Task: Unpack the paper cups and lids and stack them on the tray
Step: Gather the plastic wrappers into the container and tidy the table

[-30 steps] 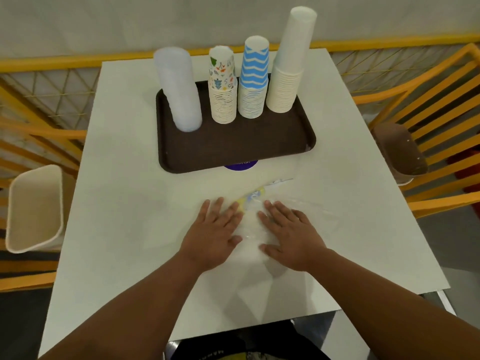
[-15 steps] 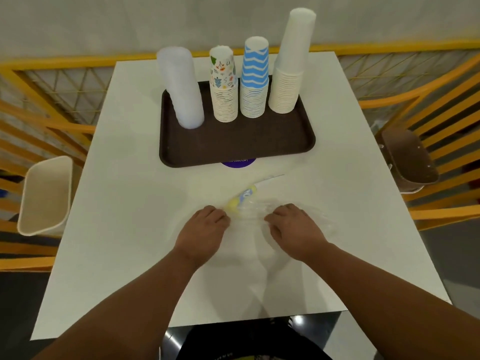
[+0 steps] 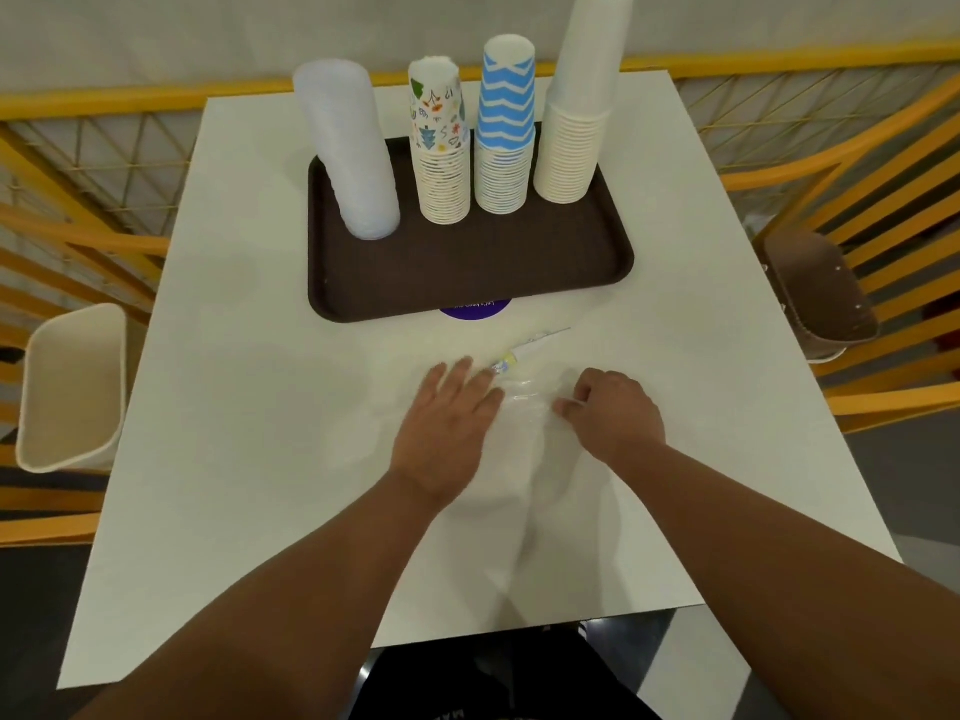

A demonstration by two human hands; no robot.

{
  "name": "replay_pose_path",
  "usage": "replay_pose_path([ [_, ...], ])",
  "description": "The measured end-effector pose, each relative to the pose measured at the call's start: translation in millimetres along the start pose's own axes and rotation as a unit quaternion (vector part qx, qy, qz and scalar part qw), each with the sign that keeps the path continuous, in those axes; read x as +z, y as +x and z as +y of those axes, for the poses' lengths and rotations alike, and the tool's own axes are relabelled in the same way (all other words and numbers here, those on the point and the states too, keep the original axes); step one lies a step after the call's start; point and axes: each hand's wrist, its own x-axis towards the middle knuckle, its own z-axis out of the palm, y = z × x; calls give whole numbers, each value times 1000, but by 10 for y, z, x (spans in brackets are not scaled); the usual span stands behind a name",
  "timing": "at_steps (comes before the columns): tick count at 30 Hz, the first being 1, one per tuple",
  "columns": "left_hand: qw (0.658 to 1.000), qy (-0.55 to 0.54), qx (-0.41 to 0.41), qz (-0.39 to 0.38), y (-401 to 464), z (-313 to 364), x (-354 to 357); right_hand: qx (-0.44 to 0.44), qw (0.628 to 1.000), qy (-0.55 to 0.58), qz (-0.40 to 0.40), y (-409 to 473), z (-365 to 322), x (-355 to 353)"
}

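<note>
- Clear plastic wrapper [image 3: 524,402] lies flat on the white table [image 3: 249,407], near side of the tray [image 3: 467,272], between the hands.
- Left hand [image 3: 447,423] flat, fingers straight, pressing the wrapper.
- Right hand [image 3: 610,413] curled, pinching the wrapper's edge.
- Tray's far edge: four stacks in a row, one of lids [image 3: 348,153], three of cups: patterned [image 3: 440,148], blue zigzag [image 3: 506,127], plain white [image 3: 579,101].
- Tray's near half bare.
- Two chairs, cream chair [image 3: 72,387] left, brown chair [image 3: 815,293] right.

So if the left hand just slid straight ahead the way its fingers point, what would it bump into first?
Probably the small yellow-and-blue label on the clear plastic wrapper, right at the left hand's fingertips. Beyond that, bare table, then the brown tray's near rim.
</note>
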Motion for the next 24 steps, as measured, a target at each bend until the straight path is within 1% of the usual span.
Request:
replay_pose_path([
  [1,999,-8,7,-53,-9,56,26,-11,1000,0,-2,-4,8,-5],
  [2,993,-18,-8,-118,-29,79,71,-28,1000,3,-11,-1,36,-9],
  [3,985,-28,-29,-165,-45,70,108,-48,999,9,-25,6,82,-31],
  [4,981,-35,-40,-185,-58,55,137,-64,997,20,-40,23,144,-80],
  [6,982,-41,-35,-183,-66,45,144,-58,997,23,-48,88,295,-227],
  [8,981,-41,-33,-186,-48,40,127,9,1000,-12,-21,151,437,-385],
  [10,980,-34,-37,-191,-40,39,114,93,994,-32,44,164,510,-479],
  [11,980,-32,-39,-192,-40,48,110,110,989,-21,94,148,493,-482],
  [12,980,-32,-38,-194,-35,53,115,95,984,-3,153,109,431,-465],
  [13,979,-31,-37,-196,-33,49,127,37,975,18,218,54,336,-420],
  [14,979,-32,-36,-196,-33,43,142,-53,962,34,264,-8,231,-350],
  [15,980,-37,-35,-193,-34,40,148,-153,949,47,271,-71,119,-251],
  [16,980,-45,-35,-190,-37,38,147,-246,939,45,237,-129,24,-124],
  [17,980,-56,-34,-186,-36,34,153,-316,933,28,170,-181,-41,11],
  [18,981,-65,-30,-181,-35,24,160,-348,932,10,102,-225,-60,138],
  [19,982,-67,-22,-177,-45,4,167,-348,936,0,54,-255,-44,235],
  [20,983,-63,-12,-173,-63,-34,160,-336,941,2,36,-259,-2,296],
  [22,985,-58,8,-162,-146,-175,163,-320,946,13,36,-247,63,322],
  [24,989,-55,-1,-134,-299,-371,177,-308,951,11,17,-235,61,292],
])
